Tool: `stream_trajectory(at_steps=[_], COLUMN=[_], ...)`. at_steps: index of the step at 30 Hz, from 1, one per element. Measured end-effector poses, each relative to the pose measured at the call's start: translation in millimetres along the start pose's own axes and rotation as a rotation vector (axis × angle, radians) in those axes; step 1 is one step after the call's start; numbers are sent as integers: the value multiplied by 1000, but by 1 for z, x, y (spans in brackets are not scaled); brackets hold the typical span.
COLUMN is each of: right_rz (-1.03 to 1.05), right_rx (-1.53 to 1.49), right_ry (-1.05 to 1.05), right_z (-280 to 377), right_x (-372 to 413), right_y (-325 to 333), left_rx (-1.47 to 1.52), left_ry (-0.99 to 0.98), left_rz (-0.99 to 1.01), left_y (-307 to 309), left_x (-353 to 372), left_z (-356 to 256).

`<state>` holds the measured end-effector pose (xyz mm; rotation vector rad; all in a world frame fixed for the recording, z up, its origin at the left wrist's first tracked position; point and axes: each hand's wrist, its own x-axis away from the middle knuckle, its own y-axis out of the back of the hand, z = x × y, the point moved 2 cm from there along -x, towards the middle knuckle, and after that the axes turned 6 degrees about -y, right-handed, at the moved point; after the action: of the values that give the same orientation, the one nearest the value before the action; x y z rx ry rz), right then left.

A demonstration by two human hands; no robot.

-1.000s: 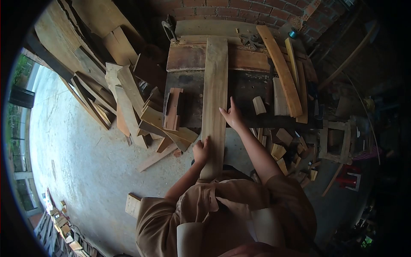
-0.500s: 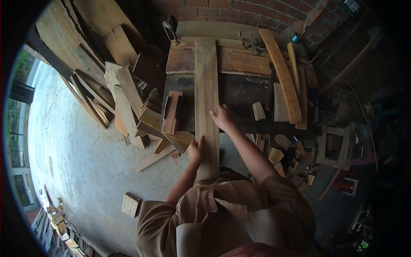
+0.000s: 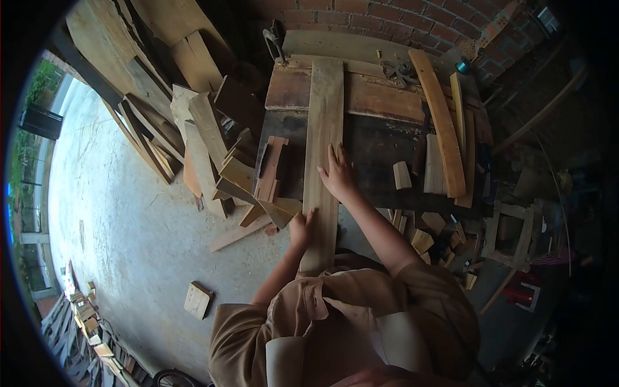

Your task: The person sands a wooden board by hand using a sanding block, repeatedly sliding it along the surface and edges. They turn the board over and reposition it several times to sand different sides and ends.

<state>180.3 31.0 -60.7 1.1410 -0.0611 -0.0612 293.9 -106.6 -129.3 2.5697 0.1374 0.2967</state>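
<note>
A long, pale wooden board (image 3: 325, 109) lies lengthwise over the dark workbench (image 3: 380, 151), its near end against my torso. My left hand (image 3: 302, 229) grips the board's left edge near that end, thumb on top and fingers hidden at the side. Farther up, my right hand (image 3: 338, 173) rests on the face of the board by its right edge, fingers spread and pointing away from me. A reddish grooved wood piece (image 3: 271, 169) is left of the board, and a small wood block (image 3: 402, 175) sits right of it.
A curved plank (image 3: 438, 122) lies on the bench's right side. At the back left stands a metal clamp (image 3: 274, 42). Boards (image 3: 206, 129) lean at the left, offcuts (image 3: 422, 240) lie below the bench, and one block (image 3: 197, 300) is on the floor.
My right hand has moved from the board's right edge onto its face, with the fingers now spread. The view has shifted, so the bench and board appear farther right. My left hand keeps its hold.
</note>
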Motion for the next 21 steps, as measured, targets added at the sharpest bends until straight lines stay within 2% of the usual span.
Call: stream_trajectory(at_steps=[10, 14, 16, 18, 21], right_rz=[63, 2, 1, -149, -142], right_rx=[101, 129, 132, 47, 8], right_ry=[47, 48, 27, 155, 183], right_z=[-4, -3, -8, -15, -21], right_x=[-7, -5, -8, -10, -11], right_y=[-7, -12, -22, -32, -33], left_rx=[30, 0, -26, -18, -20], left_ry=[-23, 6, -72, -24, 21], left_rz=[-24, 26, 12, 32, 45], left_y=[4, 2, -3, -1, -2], left_x=[-1, -3, -4, -4, -3], left_z=[-4, 2, 4, -2, -4])
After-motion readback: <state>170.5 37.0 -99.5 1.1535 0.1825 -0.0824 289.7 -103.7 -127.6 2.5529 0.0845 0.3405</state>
